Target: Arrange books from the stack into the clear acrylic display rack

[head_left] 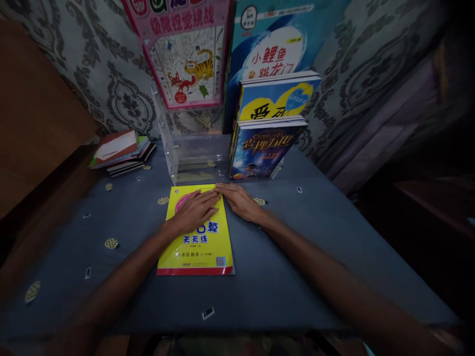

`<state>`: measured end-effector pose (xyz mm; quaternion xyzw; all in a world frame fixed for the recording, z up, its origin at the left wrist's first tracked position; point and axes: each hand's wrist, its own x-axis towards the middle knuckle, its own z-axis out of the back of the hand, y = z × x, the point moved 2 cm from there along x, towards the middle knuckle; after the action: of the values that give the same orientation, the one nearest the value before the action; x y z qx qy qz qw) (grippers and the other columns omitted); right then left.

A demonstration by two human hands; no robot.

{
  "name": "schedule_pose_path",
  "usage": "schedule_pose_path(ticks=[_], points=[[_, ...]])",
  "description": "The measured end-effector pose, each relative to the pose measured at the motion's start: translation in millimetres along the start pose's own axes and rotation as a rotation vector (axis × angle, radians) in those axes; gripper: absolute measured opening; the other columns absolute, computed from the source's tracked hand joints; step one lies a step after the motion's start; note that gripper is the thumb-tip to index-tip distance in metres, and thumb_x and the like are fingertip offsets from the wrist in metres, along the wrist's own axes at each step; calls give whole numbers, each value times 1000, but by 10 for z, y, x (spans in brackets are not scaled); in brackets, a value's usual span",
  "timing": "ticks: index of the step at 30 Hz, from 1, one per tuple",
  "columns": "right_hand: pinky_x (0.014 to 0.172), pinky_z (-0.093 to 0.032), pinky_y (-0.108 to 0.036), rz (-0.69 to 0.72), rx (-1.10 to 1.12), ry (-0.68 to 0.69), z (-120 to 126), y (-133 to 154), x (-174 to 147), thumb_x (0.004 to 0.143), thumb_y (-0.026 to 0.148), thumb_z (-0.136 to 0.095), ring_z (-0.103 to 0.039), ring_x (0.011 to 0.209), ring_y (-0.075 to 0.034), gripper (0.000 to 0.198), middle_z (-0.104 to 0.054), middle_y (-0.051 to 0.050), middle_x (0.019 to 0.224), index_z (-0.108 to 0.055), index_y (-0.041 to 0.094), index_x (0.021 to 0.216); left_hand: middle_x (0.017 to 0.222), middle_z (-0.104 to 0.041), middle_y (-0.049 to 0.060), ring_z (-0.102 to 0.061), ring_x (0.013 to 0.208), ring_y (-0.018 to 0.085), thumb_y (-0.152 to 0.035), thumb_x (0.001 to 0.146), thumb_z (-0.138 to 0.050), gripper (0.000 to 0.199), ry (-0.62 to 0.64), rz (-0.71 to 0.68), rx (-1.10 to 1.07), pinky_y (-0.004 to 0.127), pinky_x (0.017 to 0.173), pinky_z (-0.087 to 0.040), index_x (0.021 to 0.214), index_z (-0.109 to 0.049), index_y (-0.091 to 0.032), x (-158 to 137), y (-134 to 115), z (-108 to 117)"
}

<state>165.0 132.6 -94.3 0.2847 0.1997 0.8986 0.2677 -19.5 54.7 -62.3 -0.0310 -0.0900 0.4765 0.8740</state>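
A yellow workbook with a red strip along its near edge lies flat on the table, cover up. Across the upper part of its cover rests my left hand, palm down with fingers stretched out. My right hand touches the book's upper right corner, its fingers extended and close to the left fingertips. Just beyond the book stands a clear tiered book rack. On the rack's right side a dark blue book leans in front of a blue and yellow book.
Behind them stand a tall teal book and a pink book with a cat picture. A small pile of books lies at the back left. The table has a grey-blue pineapple-print cover; patterned curtain hangs behind.
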Motion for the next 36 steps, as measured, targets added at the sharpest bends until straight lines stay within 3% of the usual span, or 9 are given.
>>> schedule_pose_path(ticks=[5,9,12,17,24,36], points=[[115,-41,-53,0,-24,6,-12,-30,-20,95,9,-44,-54,137,-26,49,-59,-9,146,-62,27,136,120,-70,19,-64,116,31,-28,106,-35,38,-53,356,246,45,98,-50,116,-66,-11,-65,131,145],[114,-42,-54,0,-22,12,-31,-53,-18,96,12,-46,-54,136,-27,46,-59,-10,145,-62,27,135,105,-71,21,-67,101,32,-24,103,-35,36,-30,538,370,41,80,-55,107,-67,-8,-136,238,197],[113,-43,-55,-5,-13,6,-39,-56,-7,95,11,-47,-55,135,-28,45,-60,-9,145,-64,27,134,109,-70,22,-67,104,31,-26,104,-33,38,-71,497,325,43,85,-55,109,-67,-8,-111,232,156],[114,-43,-56,2,-41,3,-29,-28,-6,94,9,-47,-56,134,-28,47,-61,-10,143,-64,26,134,132,-66,19,-61,125,31,-26,103,-39,35,-147,348,235,45,105,-48,125,-62,-10,34,133,25],[113,-43,-55,13,-75,51,4,48,27,93,8,-44,-55,135,-30,50,-61,-13,143,-62,23,137,148,-55,14,-50,140,24,-25,103,-36,45,-157,143,50,44,117,-38,145,-47,-11,191,89,-160],[118,-37,-52,-46,-208,87,31,193,24,90,4,-44,-54,135,-28,54,-59,-16,144,-58,17,140,156,-46,14,-39,148,22,-39,107,-30,52,-60,118,7,42,121,-30,151,-40,-13,220,92,-157]])
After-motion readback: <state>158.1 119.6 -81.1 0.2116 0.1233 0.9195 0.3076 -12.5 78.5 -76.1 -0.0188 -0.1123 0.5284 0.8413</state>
